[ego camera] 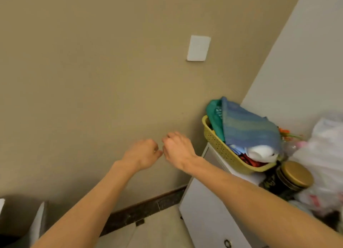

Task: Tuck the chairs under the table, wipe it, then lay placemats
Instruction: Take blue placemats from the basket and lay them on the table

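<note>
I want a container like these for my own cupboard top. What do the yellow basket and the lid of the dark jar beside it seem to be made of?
The yellow basket looks like moulded plastic with a matte finish: its wall is punched with a regular pattern of small holes and ends in a smooth rolled rim. The jar lid looks like brushed gold metal, judging by its soft sheen, though gold-coloured plastic is possible.

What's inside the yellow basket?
The yellow basket holds piled cloths: a blue striped cloth over a green one, plus white and red fabric. Anything beneath is hidden.

basket (pixel 219 145) on cabinet (pixel 204 210) — right, jar (pixel 295 175) beside basket, wall (pixel 92 80) behind
</note>
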Motion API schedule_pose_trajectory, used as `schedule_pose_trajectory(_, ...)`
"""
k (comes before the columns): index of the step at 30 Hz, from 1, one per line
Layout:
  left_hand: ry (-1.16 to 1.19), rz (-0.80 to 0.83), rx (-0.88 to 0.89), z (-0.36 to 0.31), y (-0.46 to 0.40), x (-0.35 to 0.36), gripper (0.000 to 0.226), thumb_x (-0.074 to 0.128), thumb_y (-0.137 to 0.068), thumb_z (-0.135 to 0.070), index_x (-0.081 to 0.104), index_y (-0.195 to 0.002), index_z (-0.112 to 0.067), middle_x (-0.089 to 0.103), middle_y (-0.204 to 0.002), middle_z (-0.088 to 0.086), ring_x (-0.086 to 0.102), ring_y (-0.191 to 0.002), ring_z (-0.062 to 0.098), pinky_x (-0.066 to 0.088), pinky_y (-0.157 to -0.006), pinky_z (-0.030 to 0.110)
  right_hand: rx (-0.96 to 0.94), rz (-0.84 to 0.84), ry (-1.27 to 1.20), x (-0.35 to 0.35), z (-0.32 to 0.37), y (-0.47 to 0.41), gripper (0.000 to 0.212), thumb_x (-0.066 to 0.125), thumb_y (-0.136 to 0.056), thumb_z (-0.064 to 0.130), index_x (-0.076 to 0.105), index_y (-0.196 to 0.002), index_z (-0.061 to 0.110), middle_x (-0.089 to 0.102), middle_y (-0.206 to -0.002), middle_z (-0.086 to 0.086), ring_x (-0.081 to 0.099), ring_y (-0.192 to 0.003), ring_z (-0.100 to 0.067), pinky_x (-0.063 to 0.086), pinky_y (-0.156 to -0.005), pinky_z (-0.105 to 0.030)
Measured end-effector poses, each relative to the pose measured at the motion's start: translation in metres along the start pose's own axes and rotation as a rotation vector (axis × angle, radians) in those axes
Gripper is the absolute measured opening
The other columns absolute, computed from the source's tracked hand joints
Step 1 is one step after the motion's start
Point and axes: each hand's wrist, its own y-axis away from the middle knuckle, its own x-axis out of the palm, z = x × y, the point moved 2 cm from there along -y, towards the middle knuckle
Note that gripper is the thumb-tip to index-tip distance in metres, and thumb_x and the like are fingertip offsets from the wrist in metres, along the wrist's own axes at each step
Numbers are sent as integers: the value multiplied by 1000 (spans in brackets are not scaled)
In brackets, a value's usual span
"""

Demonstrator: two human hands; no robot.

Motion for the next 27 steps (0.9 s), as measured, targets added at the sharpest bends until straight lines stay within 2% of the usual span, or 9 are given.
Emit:
schedule_pose_trajectory(3, -16, -7, 95, -67, -48, 12, 32, 51, -96, -39, 58, -76, -15, 70, -101, 20, 64, -100, 38, 46, -75, 36, 141, -22, 107, -17, -68, 21, 18, 57, -87, 17, 64, -101, 8, 61, -103, -12, 56, -100, -32, 44, -77, -39)
schedule_pose_trajectory(7, -4, -28, 163, -146, -97, 34, 32, 51, -94, -39, 66, -104, -13, 68, -111, 17, 63, -104, 39, 48, -77, 38, 365, -11, 161, -32, -158, 45, 18, 56, -87, 14, 59, -104, 9, 58, -106, -12, 55, -100, -32, 35, -69, -37)
schedule_pose_trajectory(10, 22, -11, 212, -196, -124, 52, 26, 53, -92, -37, 61, -98, -13, 67, -105, 13, 63, -97, 36, 47, -69, 38, 498, 186, 221, -26, -226, 63, 36, 61, -88, 21, 51, -120, 9, 50, -121, -13, 48, -114, -33, 40, -88, -41)
schedule_pose_trajectory(13, 34, 2, 222, -223, -142, 73, 20, 56, -91, -31, 61, -99, -13, 67, -105, 11, 62, -95, 34, 45, -68, 35, 496, 405, 289, -10, -273, 77, 45, 63, -87, 23, 45, -127, 10, 43, -128, -14, 40, -122, -35, 36, -101, -48)
schedule_pose_trajectory(16, 30, 9, 227, -231, -152, 87, 26, 58, -89, -31, 63, -108, -14, 66, -108, 12, 62, -98, 34, 50, -72, 38, 432, 411, 362, 4, -294, 80, 39, 63, -90, 24, 49, -124, 12, 47, -126, -14, 44, -119, -35, 37, -102, -49)
schedule_pose_trajectory(19, 28, 12, 212, -230, -155, 95, 30, 61, -88, -34, 61, -111, -14, 65, -108, 12, 62, -100, 34, 51, -72, 39, 346, 373, 417, 3, -298, 78, 22, 61, -90, 19, 57, -111, 13, 56, -115, -12, 53, -109, -33, 41, -95, -45)
schedule_pose_trajectory(21, 39, 6, 204, -228, -155, 96, 33, 62, -87, -36, 60, -112, -15, 65, -110, 12, 61, -101, 34, 51, -74, 40, 292, 334, 450, -3, -297, 78, 6, 60, -88, 13, 56, -89, 17, 62, -100, -8, 59, -95, -30, 44, -83, -40)
schedule_pose_trajectory(22, 48, 0, 195, -226, -155, 95, 34, 62, -87, -37, 60, -113, -15, 65, -111, 12, 61, -101, 34, 51, -74, 40, 279, 314, 462, -7, -296, 77, 12, 58, -87, 10, 52, -81, 17, 62, -92, -7, 60, -88, -28, 44, -76, -37)
schedule_pose_trajectory(27, 183, -28, 126, -221, -148, 83, 45, 60, -91, -52, 51, -112, -13, 63, -107, 11, 60, -97, 33, 50, -75, 41, 269, 154, 467, -39, -280, 68, 8, 57, -87, 8, 58, -87, 16, 65, -89, -6, 64, -81, -27, 34, -58, -33)
